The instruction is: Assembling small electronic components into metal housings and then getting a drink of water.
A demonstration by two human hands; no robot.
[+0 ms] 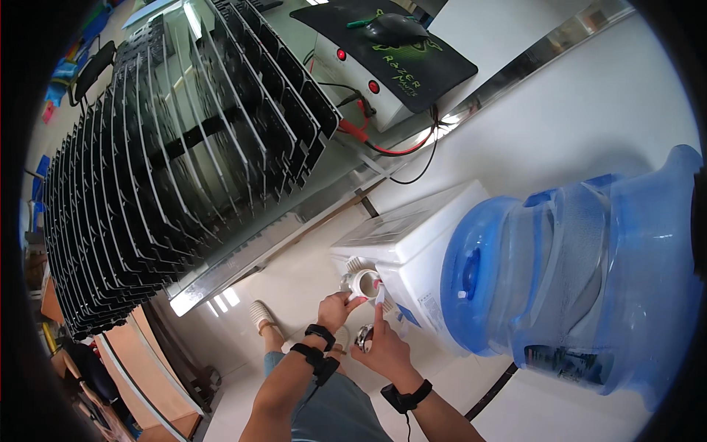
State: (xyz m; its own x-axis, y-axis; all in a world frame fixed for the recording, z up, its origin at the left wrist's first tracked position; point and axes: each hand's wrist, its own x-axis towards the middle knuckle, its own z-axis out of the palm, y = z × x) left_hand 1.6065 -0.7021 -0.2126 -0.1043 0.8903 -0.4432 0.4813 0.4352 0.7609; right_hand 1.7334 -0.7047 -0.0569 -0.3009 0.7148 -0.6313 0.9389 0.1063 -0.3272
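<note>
Pale floor (291, 276) opens between the upper-left glass-topped desk (247, 259) edge and white boxy dispenser (423, 236); mid-frame, my left hand (336, 311) grips a round white cup (360, 288), my right hand (388, 355) a shiny silver object (364, 338).

Left hand (335, 312) holds a white cup (365, 284), right hand (388, 355) a shiny round object (364, 337).

Surface (340, 177): greenish glossy top with a pale metal edge, slanting across the upper left
On the surface: a row of upright black panels (136, 191); beside it, a white box (357, 72) with red switches
Floor (283, 283): pale glossy tiles
On the floor: light sandals (259, 314), worn; a white water dispenser (412, 228), base hidden
</note>
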